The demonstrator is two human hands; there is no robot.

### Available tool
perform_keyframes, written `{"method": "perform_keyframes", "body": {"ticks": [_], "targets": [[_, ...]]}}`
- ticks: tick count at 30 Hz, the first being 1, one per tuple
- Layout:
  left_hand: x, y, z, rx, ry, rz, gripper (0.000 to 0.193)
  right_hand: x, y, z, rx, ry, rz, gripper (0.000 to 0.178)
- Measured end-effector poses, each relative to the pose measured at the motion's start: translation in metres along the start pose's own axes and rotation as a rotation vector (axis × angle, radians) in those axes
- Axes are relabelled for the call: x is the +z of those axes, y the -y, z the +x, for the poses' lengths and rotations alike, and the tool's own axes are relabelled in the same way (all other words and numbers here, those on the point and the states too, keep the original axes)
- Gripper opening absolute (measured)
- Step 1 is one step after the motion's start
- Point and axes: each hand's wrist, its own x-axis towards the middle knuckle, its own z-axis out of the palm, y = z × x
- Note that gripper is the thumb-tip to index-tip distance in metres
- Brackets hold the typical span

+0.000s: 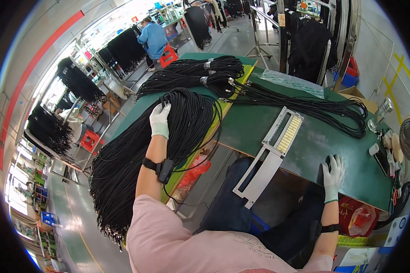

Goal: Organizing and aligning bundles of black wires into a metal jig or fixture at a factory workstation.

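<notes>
My left hand (160, 121), in a white glove, reaches to the top of a large heap of black cables (136, 150) on the left. Its fingers are closed on a black cable there; their tips are partly hidden among the strands. My right hand (333, 176), gloved too, lies on the green table (305, 157) near its front edge, fingers stretched out and holding nothing. Between my hands a long metal fixture (264, 170), with a row of cream-coloured blocks (289, 134), juts over the table edge above my lap.
Tied cable bundles (191, 73) lie behind the heap, and another bundle (305, 107) stretches across the table. A clear plastic bag (291, 83) lies at the back. A fan (407, 136) and tools stand at the right. A person in blue (154, 38) sits farther off by cable racks.
</notes>
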Motion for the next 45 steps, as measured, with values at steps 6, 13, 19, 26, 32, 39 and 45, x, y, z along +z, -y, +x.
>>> {"method": "perform_keyframes", "body": {"ticks": [6,13,19,26,32,39,45], "targets": [[0.006,-0.006,-0.004,0.035,0.016,0.005,0.028,-0.001,0.0,0.0,0.017,0.008,-0.012,0.043],[-0.002,0.004,0.003,0.031,-0.027,0.056,0.025,0.008,-0.002,0.001,-0.003,-0.019,0.016,0.042],[0.009,-0.003,-0.002,-0.005,0.009,-0.21,0.019,-0.002,-0.005,-0.001,-0.01,-0.053,0.008,0.041],[-0.044,-0.046,0.015,-0.145,-0.015,-0.405,0.028,-0.002,0.006,-0.003,-0.088,-0.049,0.049,0.039],[-0.034,-0.141,-0.076,0.059,0.089,-0.048,0.019,-0.003,0.018,0.011,0.06,-0.136,0.749,0.031],[-0.006,-0.115,-0.209,0.446,0.468,0.634,0.023,-0.041,0.212,-0.037,-0.439,0.792,1.352,0.031],[-0.016,-0.096,-0.26,0.261,0.74,0.666,0.024,-0.028,0.309,-0.097,-0.015,1.336,1.69,0.029]]}}
